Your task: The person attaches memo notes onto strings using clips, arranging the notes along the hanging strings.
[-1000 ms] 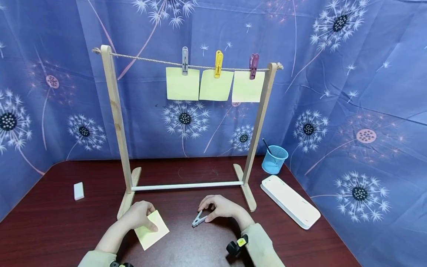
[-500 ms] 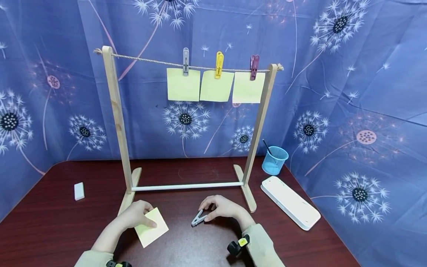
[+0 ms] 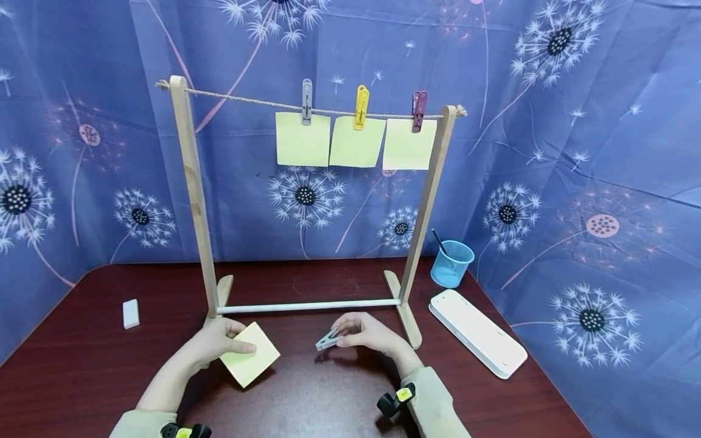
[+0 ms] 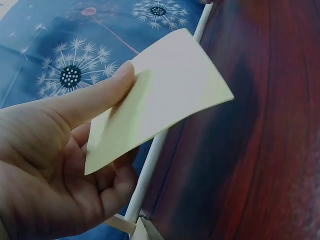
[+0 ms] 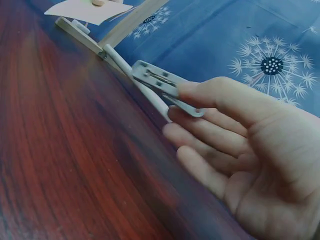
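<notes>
My left hand [image 3: 221, 340] pinches a square yellow sticky note [image 4: 175, 75] between thumb and fingers, raised off the table. In my right hand [image 3: 367, 334] is a light grey clothespin [image 5: 157, 80], gripped by its handle end between thumb and fingers, its nose pointing left. Behind both hands stands a wooden rack with a rope [image 3: 235, 98] strung across its top. On that rope hang three yellow notes, held by a grey clothespin [image 3: 306, 102], a yellow clothespin [image 3: 361, 107] and a purple clothespin [image 3: 418, 111].
The rack's left post [image 3: 193, 182], right post [image 3: 429, 194] and white crossbar [image 3: 309, 306] lie beyond the hands. A blue mesh cup [image 3: 451, 264] with a pen stands at right, behind a white case [image 3: 477, 333]. A small white block [image 3: 131, 314] lies at left.
Both hands have risen from the table and moved slightly forward, carrying the note and the clothespin. The clothespin has tilted closer to level.
</notes>
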Demonstrator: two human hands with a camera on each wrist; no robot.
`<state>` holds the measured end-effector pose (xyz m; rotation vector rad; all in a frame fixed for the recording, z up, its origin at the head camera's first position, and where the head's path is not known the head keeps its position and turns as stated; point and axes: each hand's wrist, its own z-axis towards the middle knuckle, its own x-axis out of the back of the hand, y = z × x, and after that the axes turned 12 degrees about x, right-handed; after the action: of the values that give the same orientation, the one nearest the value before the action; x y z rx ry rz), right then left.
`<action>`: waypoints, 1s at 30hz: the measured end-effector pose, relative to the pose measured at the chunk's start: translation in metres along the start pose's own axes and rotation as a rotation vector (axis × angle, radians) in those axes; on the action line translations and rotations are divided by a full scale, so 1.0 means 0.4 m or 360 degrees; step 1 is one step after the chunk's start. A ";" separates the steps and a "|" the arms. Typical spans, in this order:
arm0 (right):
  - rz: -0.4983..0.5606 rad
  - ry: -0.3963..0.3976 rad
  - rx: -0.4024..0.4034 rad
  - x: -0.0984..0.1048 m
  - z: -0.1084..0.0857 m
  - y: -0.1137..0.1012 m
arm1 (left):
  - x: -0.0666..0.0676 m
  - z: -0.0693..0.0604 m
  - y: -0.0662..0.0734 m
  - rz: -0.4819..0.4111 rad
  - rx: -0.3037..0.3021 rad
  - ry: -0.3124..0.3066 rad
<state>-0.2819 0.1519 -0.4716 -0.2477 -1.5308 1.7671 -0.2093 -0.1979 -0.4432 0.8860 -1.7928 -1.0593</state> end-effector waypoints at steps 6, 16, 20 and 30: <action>0.0091 0.0144 -0.0018 -0.003 0.005 -0.001 | 0.001 0.004 0.000 0.0004 0.0008 0.0081; 0.0110 0.0286 -0.0027 -0.006 0.012 -0.011 | 0.003 -0.001 0.004 -0.0071 0.0048 0.0112; 0.0083 0.0328 -0.0017 -0.005 0.011 -0.013 | 0.002 0.002 0.008 -0.0125 0.0042 0.0154; 0.0023 0.0400 0.0021 -0.005 0.011 -0.020 | -0.006 0.009 0.004 -0.0180 0.0091 0.0281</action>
<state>-0.2798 0.1472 -0.4639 -0.4572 -1.3401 1.6855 -0.2118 -0.1942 -0.4435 1.0925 -1.6486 -0.9718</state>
